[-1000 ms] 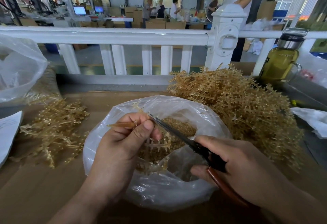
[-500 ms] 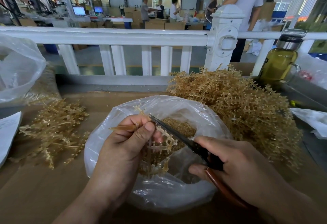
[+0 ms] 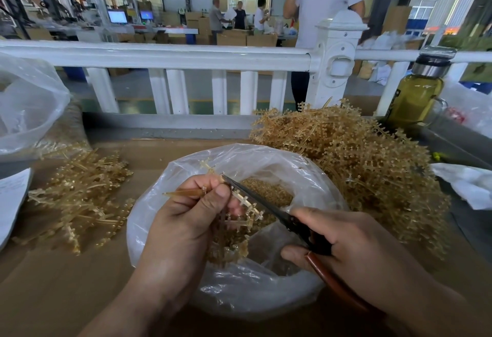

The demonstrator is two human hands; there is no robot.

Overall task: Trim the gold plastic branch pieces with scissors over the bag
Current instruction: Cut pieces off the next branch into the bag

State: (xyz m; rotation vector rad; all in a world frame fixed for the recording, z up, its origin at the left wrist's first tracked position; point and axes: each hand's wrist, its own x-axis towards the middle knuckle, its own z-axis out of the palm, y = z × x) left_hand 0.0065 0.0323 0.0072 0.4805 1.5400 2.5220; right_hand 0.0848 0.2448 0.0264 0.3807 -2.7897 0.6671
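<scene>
Pinches a gold branch piece (image 3: 183, 192) in the left hand (image 3: 186, 219), thumb pressed over the stem, above the open mouth of the clear plastic bag (image 3: 239, 291) at the near middle of the worktop (image 3: 66, 283). Grips the scissors (image 3: 266, 203) in the right hand (image 3: 354, 246), fingers curled round the handles, blades laid along the piece's side twigs, tip just beside the left fingers. Shows small gold bits (image 3: 269, 190) heaped inside the bag. Shows a large heap of gold branches (image 3: 359, 163) toward the far right corner, just beside the bag, and a smaller heap (image 3: 80, 192) near the left edge. Shows a white railing (image 3: 159, 55) along the far edge and a bottle (image 3: 415, 96) of yellow-green liquid at the far right corner.
</scene>
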